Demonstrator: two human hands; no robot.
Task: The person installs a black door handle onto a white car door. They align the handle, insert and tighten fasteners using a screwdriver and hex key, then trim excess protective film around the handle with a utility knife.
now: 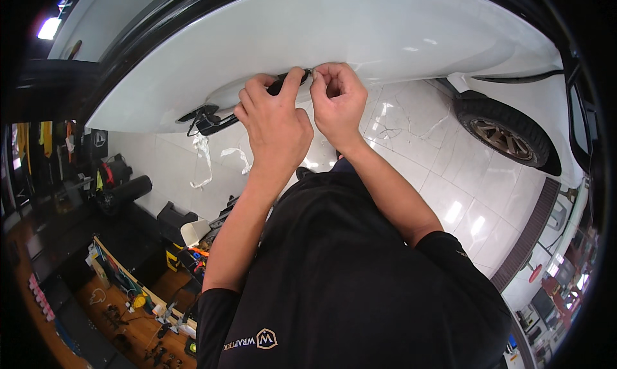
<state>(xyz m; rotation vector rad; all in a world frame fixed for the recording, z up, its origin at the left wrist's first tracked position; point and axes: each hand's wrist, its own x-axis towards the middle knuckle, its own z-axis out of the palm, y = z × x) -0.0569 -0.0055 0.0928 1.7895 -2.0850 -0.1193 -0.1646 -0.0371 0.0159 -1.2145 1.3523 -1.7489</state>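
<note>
In front of me is the white car door (385, 28), with a black door handle (222, 122) sitting partly out from its surface. A thin dark cable loops from the handle's left end. My left hand (276, 122) is closed around the handle's right part, its fingers bent over the black piece against the door. Right beside it, my right hand (337, 102) is closed in a pinch at the handle's right end. Whatever lies between its thumb and index finger is too small to make out.
White crumpled strips (202, 160) lie on the shiny tiled floor (466, 189) below the door. A car wheel (504, 131) stands to the right. At lower left is a wooden workbench (122, 305) with tools, near a black roll (128, 192).
</note>
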